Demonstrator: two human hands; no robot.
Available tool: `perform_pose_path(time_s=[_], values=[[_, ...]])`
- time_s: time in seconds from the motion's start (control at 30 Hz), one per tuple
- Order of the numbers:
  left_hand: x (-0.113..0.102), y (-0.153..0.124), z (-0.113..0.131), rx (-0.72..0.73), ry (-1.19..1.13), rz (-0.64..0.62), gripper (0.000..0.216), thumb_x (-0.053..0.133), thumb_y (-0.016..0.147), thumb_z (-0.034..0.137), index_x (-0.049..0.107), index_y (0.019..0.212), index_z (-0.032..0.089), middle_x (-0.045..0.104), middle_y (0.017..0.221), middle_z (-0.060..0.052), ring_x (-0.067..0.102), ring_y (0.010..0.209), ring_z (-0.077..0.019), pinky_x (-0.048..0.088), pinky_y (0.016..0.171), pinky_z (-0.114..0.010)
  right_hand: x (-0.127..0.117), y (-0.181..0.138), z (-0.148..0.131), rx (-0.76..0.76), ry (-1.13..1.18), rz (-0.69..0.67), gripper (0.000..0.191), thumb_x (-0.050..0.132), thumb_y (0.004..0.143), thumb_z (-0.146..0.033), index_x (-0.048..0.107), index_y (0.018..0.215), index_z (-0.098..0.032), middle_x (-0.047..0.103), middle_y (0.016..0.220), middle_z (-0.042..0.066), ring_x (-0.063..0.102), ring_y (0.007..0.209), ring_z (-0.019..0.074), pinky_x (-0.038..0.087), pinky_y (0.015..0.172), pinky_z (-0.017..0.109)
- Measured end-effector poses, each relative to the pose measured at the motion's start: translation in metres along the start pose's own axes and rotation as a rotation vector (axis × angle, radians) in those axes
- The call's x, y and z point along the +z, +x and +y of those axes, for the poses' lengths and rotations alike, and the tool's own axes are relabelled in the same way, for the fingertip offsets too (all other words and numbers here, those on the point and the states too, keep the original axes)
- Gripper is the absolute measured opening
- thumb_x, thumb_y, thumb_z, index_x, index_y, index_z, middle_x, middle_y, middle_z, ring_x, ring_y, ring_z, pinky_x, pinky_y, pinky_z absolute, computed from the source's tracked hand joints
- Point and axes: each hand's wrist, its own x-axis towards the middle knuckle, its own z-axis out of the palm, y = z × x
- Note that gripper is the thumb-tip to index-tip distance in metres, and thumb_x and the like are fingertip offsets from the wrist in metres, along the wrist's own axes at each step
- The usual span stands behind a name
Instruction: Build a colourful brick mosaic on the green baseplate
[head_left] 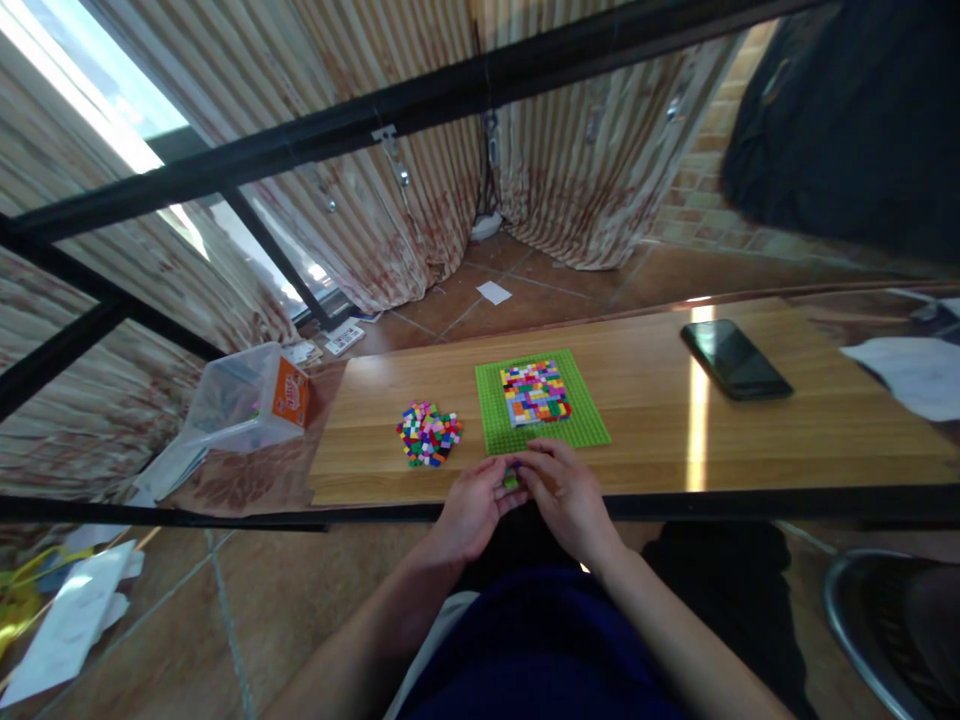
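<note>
My left hand (474, 507) and my right hand (564, 497) meet at the table's front edge, just below the green baseplate (589, 410). Between their fingertips are small toy bricks (511, 480), green and purple as far as they show. The left fingers curl around them from below, while the right thumb and fingers pinch at them from the side. A block of many-coloured bricks (536, 393) covers the middle of the baseplate. Left of the plate lies a loose pile of small bricks (429, 434) in mixed colours.
A black phone (736, 360) lies on the right of the wooden table (630, 360). Beyond the table's left end stands a clear plastic box (240, 400) with an orange label. White paper (911, 375) is at the far right. A dark metal bar (420, 95) crosses above.
</note>
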Motion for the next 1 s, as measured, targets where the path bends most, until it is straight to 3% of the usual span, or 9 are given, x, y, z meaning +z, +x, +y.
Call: perform_pose_path(time_s=[0.23, 0.5, 0.63, 0.77, 1.0], values=[[-0.002, 0.003, -0.007, 0.001, 0.031, -0.052, 0.011, 0.073, 0.085, 0.022, 0.071, 0.084, 0.011, 0.07, 0.087, -0.007, 0.067, 0.077, -0.0143, 0.057, 0.075, -0.028, -0.003, -0.002, 0.004, -0.161, -0.176, 0.044, 0.023, 0.056, 0.095, -0.03, 0.078, 0.101, -0.025, 0.071, 0.108, 0.01, 0.066, 0.102, 0.0241, 0.056, 0.091, 0.042], [-0.003, 0.004, -0.01, -0.075, 0.117, -0.099, 0.019, 0.08, 0.078, 0.026, 0.072, 0.088, 0.011, 0.07, 0.086, -0.006, 0.066, 0.074, -0.0125, 0.054, 0.071, -0.023, -0.002, -0.001, 0.003, 0.055, 0.074, 0.054, 0.024, 0.055, 0.096, -0.035, 0.075, 0.087, -0.024, 0.07, 0.107, 0.008, 0.068, 0.096, 0.0195, 0.057, 0.084, 0.035], [-0.009, 0.007, -0.006, -0.061, 0.18, -0.055, 0.025, 0.08, 0.078, 0.032, 0.07, 0.089, 0.012, 0.07, 0.082, -0.006, 0.066, 0.071, -0.0127, 0.052, 0.065, -0.022, -0.013, 0.016, 0.013, 0.076, 0.076, 0.15, 0.023, 0.058, 0.094, -0.039, 0.073, 0.086, -0.023, 0.068, 0.108, 0.009, 0.066, 0.103, 0.0214, 0.054, 0.092, 0.039], [-0.021, 0.015, 0.002, 0.005, 0.258, 0.014, 0.035, 0.078, 0.077, 0.045, 0.068, 0.083, 0.012, 0.061, 0.065, 0.001, 0.053, 0.051, -0.0064, 0.038, 0.048, -0.018, -0.027, 0.044, 0.035, 0.083, -0.024, 0.263, 0.026, 0.06, 0.091, -0.042, 0.074, 0.084, -0.022, 0.067, 0.108, 0.01, 0.063, 0.103, 0.0239, 0.051, 0.096, 0.045], [-0.037, 0.027, 0.016, 0.095, 0.267, 0.095, 0.046, 0.083, 0.066, 0.053, 0.067, 0.08, 0.013, 0.052, 0.059, 0.006, 0.043, 0.048, -0.0042, 0.032, 0.046, -0.018, -0.028, 0.077, 0.055, 0.038, -0.103, 0.272, 0.026, 0.06, 0.09, -0.043, 0.075, 0.084, -0.023, 0.064, 0.111, 0.011, 0.059, 0.108, 0.0257, 0.048, 0.099, 0.05]])
